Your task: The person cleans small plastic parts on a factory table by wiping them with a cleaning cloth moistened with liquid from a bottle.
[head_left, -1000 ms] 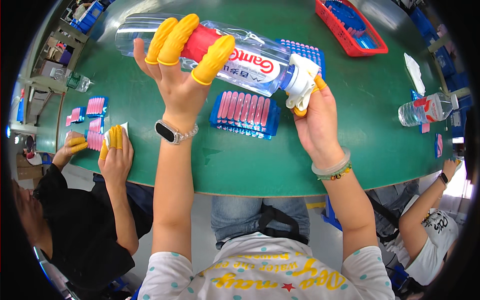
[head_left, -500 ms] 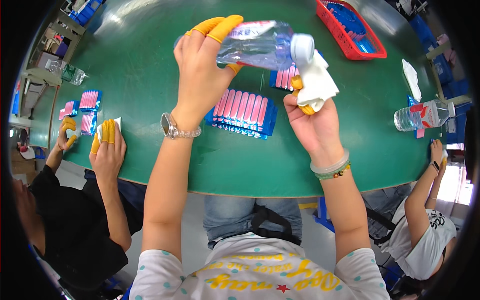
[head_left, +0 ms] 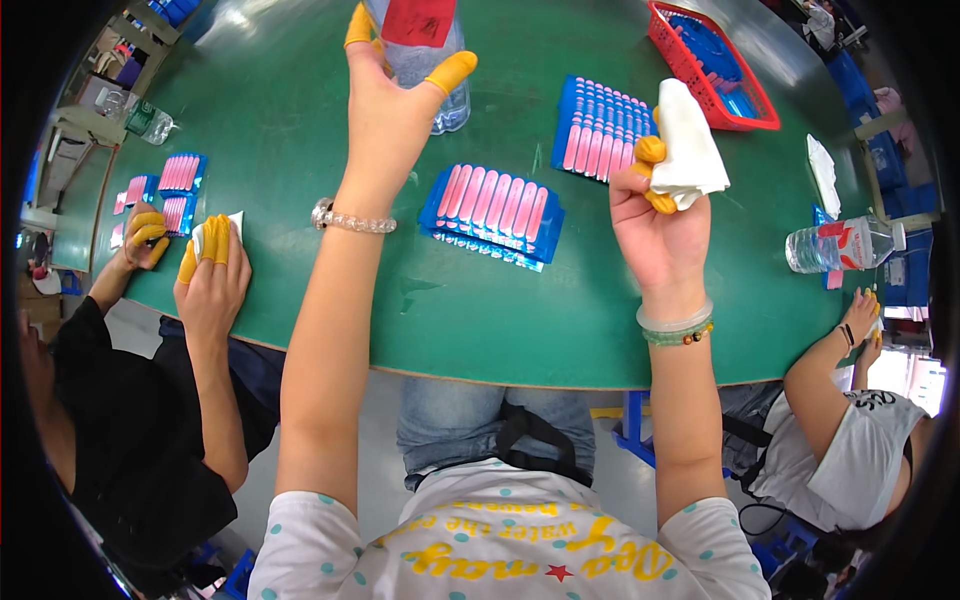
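Note:
My left hand, with yellow finger cots, grips a clear plastic bottle at the far side of the green table; the bottle stands upright or nearly so, its top cut off by the picture's edge. In my right hand, also in yellow finger cots, a folded white cloth is pinched above the table. Between my arms lies a small stack of blue sheets with pink strips. Just left of the cloth, another blue stack with pink strips lies partly hidden behind my right fingers.
A red basket with blue and pink pieces stands at the far right. Nearer the right edge are a white cloth and a lying water bottle. Co-workers sit on both sides; another bottle lies far left on the green table.
My left hand has swung the bottle from sideways, cap beside the cloth, to upright and farther away. My right hand has moved right with the cloth, uncovering the second stack.

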`<state>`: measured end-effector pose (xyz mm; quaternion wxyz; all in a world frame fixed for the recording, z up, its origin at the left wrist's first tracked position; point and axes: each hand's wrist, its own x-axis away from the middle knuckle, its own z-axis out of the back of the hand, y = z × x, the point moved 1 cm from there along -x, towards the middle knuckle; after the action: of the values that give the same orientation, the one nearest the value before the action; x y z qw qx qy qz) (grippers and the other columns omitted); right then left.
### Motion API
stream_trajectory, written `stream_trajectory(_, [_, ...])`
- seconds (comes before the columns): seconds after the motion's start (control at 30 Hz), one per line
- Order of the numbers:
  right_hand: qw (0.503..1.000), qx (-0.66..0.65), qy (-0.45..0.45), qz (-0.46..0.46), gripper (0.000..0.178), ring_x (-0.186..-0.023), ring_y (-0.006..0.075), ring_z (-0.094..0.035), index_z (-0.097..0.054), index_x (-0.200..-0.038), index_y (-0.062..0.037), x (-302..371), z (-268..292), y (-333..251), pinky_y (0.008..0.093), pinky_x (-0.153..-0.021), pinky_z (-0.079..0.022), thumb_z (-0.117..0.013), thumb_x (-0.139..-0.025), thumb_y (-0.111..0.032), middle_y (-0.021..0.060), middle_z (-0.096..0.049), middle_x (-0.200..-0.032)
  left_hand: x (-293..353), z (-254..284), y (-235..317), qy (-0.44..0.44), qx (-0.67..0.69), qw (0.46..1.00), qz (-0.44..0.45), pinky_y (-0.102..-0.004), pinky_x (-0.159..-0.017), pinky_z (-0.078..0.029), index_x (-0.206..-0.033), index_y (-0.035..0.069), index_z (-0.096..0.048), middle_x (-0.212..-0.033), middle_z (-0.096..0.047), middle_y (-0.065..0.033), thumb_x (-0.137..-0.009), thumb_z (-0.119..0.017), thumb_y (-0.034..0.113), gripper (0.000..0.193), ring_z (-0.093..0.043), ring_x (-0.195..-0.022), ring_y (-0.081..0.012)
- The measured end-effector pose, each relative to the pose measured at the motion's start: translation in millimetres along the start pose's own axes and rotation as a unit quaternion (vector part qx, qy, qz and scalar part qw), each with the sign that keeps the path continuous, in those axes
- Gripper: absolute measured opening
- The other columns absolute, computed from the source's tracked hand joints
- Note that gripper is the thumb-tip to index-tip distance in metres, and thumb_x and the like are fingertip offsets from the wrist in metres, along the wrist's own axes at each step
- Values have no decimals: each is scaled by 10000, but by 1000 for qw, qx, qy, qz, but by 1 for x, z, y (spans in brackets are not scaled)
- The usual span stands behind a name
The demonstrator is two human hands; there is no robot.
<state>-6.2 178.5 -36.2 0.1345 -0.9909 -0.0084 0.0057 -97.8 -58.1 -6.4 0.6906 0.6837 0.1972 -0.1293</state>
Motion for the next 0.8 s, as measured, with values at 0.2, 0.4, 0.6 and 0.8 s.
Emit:
stream_trajectory(0.2, [999,-6,2,42,296,-824,175,-565,-561,-1201,-16,-6,-3,-22,315,-722,-524,-513,-1000,-228,93,-603,-1037,6,6,13,132,-199,961,-137,-448,-1078,-355,-1493,37,-231,-1417,-361,-203,-824,-804,235,902,-357,-1352,-289])
stream_trajectory(0.4, [998,-25,14,64,302,-827,173,-592,-592,-1209,-49,-7,-1,-39,307,-718,-520,-496,-1013,-258,72,-645,-1012,74,-61,64,-149,-478,823,-267,-585,-1137,-204,-1295,77,-591,-1237,-613,-114,-836,-710,298,522,-483,-1278,-312])
stream_trajectory(0.6, [995,20,-15,97,308,-828,175,-617,-609,-1223,-86,-6,-6,-45,315,-709,-518,-484,-1015,-274,72,-675,-1018,99,-103,33,-227,-602,732,-223,-676,-1162,-28,-1312,85,-594,-1115,-648,-172,-835,-612,588,693,-454,-1302,-323])
stream_trajectory(0.8, [976,153,3,156,305,-925,172,-630,-572,-1262,-39,5,-16,-41,324,-749,-519,-478,-1025,-206,97,-656,-1075,155,-77,55,-400,-475,758,-199,-658,-1155,-95,-1337,95,-559,-1315,-544,-271,-826,-636,547,687,-381,-1368,-400])
